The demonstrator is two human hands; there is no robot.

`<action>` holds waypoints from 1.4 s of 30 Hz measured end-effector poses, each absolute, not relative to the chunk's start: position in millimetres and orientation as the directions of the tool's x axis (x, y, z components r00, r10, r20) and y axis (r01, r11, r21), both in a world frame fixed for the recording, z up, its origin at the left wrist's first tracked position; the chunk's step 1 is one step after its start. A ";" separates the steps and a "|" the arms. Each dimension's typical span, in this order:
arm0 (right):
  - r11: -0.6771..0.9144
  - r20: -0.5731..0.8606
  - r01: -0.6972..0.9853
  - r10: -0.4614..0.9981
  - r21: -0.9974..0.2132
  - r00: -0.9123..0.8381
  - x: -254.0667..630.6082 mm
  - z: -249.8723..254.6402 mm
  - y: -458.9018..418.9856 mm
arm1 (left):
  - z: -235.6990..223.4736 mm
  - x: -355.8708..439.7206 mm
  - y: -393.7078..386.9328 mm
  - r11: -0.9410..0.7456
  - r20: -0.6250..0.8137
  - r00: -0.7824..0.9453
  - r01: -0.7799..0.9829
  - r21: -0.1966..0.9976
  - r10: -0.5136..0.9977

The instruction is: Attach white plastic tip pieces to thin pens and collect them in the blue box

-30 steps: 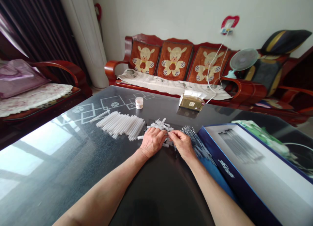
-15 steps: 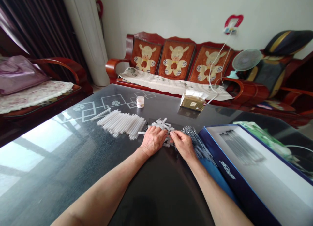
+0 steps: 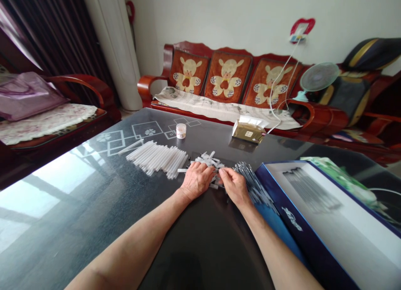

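My left hand (image 3: pixel 196 179) and my right hand (image 3: pixel 234 184) rest together on a dark glossy table (image 3: pixel 94 206), fingers curled over a small heap of short white pieces (image 3: pixel 208 159). The fingertips of both meet in a pinch at the heap; what they grip is too small to name. A row of long white tubes (image 3: pixel 156 157) lies just left of my left hand. A fan of thin dark rods (image 3: pixel 250 179) lies right of my right hand, against a blue box.
An open blue box (image 3: pixel 328 210) with a white inside and dark rods fills the table's right side. A small white jar (image 3: pixel 181 131) and a tan tissue box (image 3: pixel 249 130) stand further back. Red wooden sofas and a small fan surround the table.
Both hands stay at the heap with only slight finger movement. The view has shifted a little to the left.
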State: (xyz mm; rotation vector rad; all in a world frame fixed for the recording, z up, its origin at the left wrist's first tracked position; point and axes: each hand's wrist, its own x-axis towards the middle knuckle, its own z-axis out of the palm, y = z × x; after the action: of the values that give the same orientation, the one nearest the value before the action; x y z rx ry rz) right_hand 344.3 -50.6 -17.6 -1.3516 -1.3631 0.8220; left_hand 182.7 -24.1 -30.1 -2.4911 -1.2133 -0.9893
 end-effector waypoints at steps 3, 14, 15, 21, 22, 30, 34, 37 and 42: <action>0.167 0.215 0.320 0.969 -0.933 0.122 344.1 -18.1 -49.8 | -30.7 182.4 -23.9 -0.645 0.646 0.442 0.757 0.103 0.622; 0.193 0.239 0.358 0.967 -0.914 0.090 345.4 -24.5 -48.9 | -30.9 182.3 -24.1 -0.646 0.646 0.448 0.758 0.092 0.618; 0.193 0.242 0.376 0.966 -0.906 0.087 345.2 -24.2 -49.1 | -31.1 182.3 -24.1 -0.647 0.646 0.449 0.757 0.092 0.617; 0.251 0.295 0.395 0.954 -0.884 0.054 345.4 -27.1 -48.6 | -30.9 182.2 -24.0 -0.640 0.646 0.442 0.762 0.096 0.623; 0.254 0.299 0.399 0.953 -0.881 0.054 345.6 -27.7 -48.6 | -30.6 182.2 -24.1 -0.641 0.645 0.443 0.761 0.097 0.623; 0.289 0.362 0.479 0.930 -0.829 0.066 349.5 -36.5 -45.5 | -31.1 182.2 -23.8 -0.653 0.637 0.456 0.751 0.100 0.621; 0.317 0.371 0.450 0.928 -0.835 0.034 348.9 -37.5 -44.6 | -32.1 182.2 -23.6 -0.646 0.640 0.450 0.757 0.096 0.623; 0.290 0.353 0.444 0.934 -0.848 0.064 348.0 -34.2 -46.1 | -32.1 182.1 -23.7 -0.648 0.648 0.447 0.756 0.095 0.616; 0.262 0.354 0.510 0.931 -0.819 0.091 348.7 -31.1 -47.3 | -32.3 182.2 -23.4 -0.659 0.651 0.457 0.747 0.089 0.606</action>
State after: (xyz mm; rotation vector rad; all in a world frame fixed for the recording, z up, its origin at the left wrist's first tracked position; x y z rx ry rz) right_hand 348.7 -47.3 -31.1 -1.3826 -1.5571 0.5421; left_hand 182.2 -23.4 -32.3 -2.4962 -1.1775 -0.9854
